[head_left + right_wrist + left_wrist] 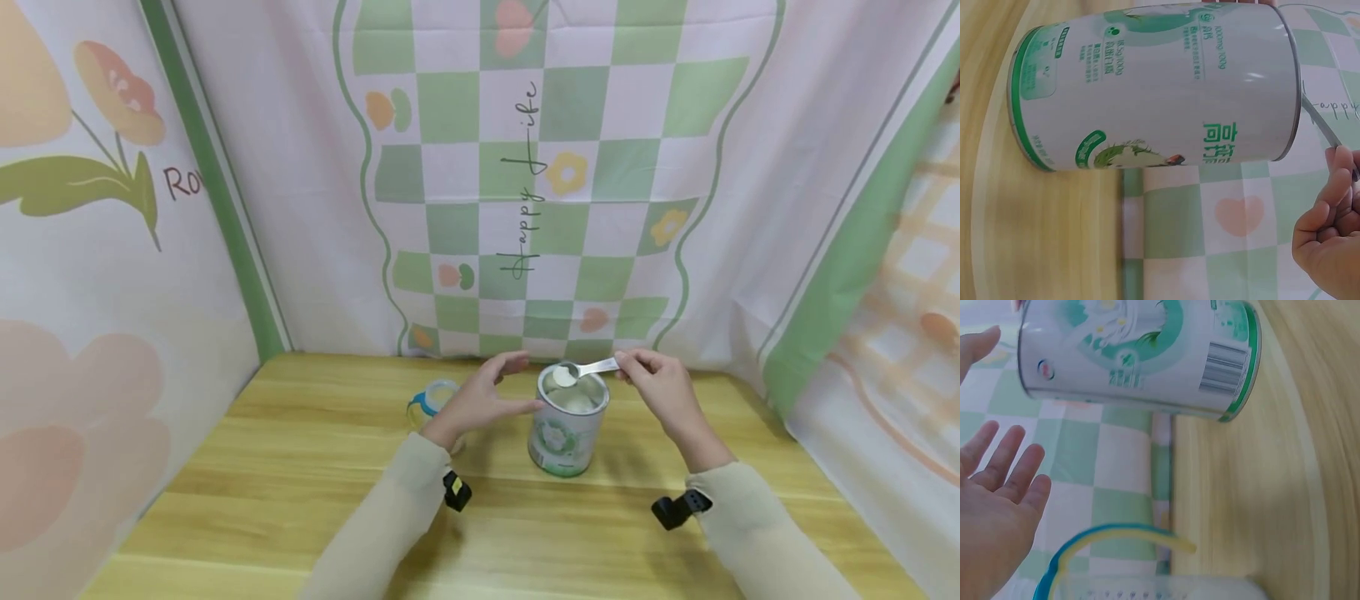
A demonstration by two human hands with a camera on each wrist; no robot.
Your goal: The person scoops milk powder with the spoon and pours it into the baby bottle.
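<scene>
My right hand (663,396) pinches the handle of a metal measuring spoon (597,367). The spoon's bowl, heaped with white powder, is over the mouth of an open milk powder can (567,433), white with green print. Pale powder shows inside the can. My left hand (483,396) is at the can's left side, fingers spread and holding nothing; whether a fingertip touches the rim I cannot tell. Behind the left wrist stands a clear cup (441,392) with a blue rim piece, partly hidden. The left wrist view shows its blue and yellow strap (1116,530) and printed marks.
Everything stands on a wooden table (300,467). A green-and-white checkered curtain (510,183) hangs right behind its back edge, with more printed cloth on the left and right sides. Both wrists carry small black cameras.
</scene>
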